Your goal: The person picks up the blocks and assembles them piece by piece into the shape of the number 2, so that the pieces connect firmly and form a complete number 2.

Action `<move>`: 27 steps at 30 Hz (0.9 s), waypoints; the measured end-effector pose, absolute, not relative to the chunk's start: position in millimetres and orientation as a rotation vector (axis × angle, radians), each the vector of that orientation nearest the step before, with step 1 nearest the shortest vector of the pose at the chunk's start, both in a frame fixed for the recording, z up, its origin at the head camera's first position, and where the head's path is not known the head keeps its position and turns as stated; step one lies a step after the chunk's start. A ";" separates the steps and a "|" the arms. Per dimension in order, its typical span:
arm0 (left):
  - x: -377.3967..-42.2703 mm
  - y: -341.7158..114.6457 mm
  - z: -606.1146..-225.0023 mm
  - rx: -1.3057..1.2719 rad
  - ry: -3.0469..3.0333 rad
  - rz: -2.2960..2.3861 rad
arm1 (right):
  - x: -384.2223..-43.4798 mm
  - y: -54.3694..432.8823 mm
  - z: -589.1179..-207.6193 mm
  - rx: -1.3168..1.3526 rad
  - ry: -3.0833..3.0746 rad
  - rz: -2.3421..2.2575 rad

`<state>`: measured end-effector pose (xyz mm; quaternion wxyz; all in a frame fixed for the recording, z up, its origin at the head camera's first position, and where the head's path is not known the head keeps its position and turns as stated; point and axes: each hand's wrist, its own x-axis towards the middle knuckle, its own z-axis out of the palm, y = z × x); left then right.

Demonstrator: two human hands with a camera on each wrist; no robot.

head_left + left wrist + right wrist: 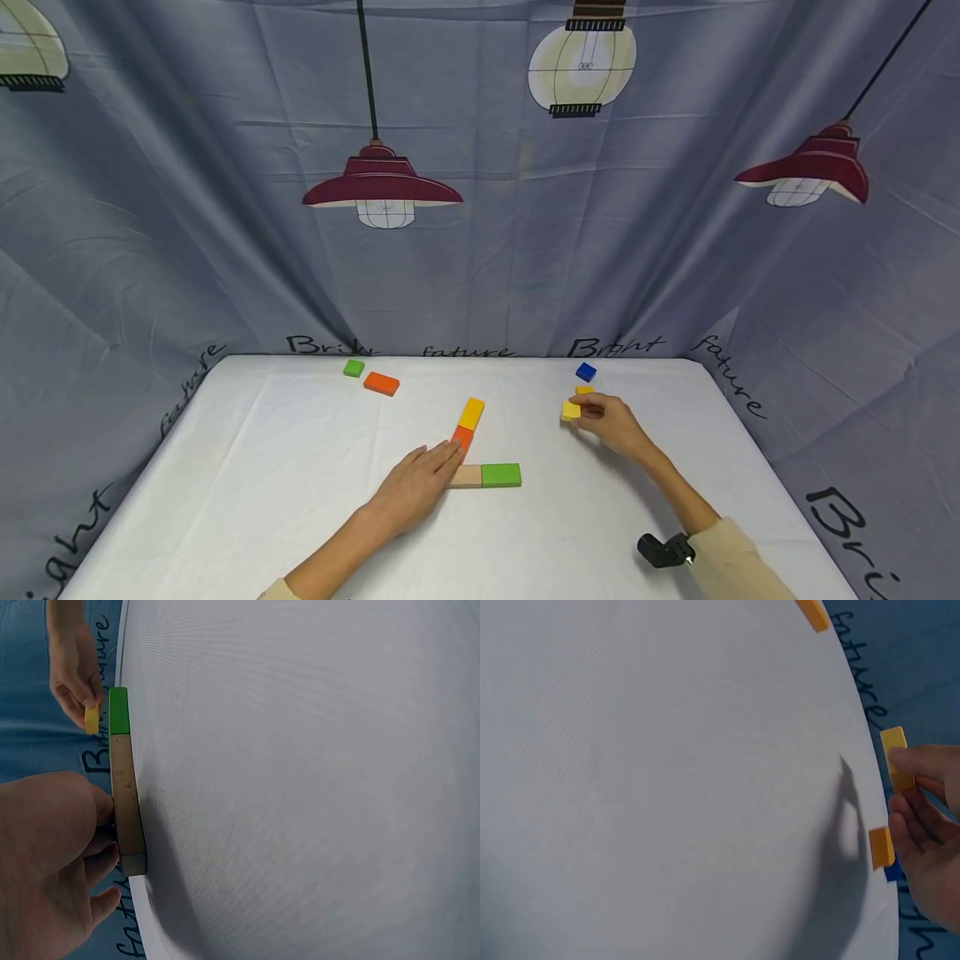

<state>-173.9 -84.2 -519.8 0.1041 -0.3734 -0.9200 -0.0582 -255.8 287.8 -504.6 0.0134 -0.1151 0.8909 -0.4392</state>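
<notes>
My right hand [613, 427] pinches a yellow block [571, 412] between thumb and fingers, held above the table in the right wrist view. On the table just beyond it lies another yellow-orange block [881, 848], with a blue block [586, 372] farther back. My left hand [417, 488] lies with extended fingers over a row of blocks, its fingertips touching an orange block [462, 436]. That orange block joins a yellow block [472, 413] in a slanted line. A plain wooden block [467, 476] and a green block [501, 475] sit end to end; the hand partly hides the wooden row.
Toward the back left of the white table [247, 467] lie a small green block [354, 367] and an orange block [382, 383]. A grey curtain [480, 275] printed with lamps hangs behind the table. A black device [664, 551] is by the right sleeve.
</notes>
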 end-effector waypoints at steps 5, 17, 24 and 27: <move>-173.4 -84.4 -518.7 -1.102 -2.709 -0.164 | -265.1 270.3 -497.0 -0.416 2.782 -1.384; -173.0 -83.4 -516.9 -1.086 -2.763 -0.134 | -283.4 227.3 -485.2 -0.483 2.818 -1.357; -173.4 -82.5 -516.9 -1.076 -2.801 -0.113 | -293.5 208.0 -483.2 -0.506 2.807 -1.332; -173.6 -82.4 -516.9 -1.075 -2.808 -0.114 | -296.7 200.5 -481.3 -0.493 2.800 -1.321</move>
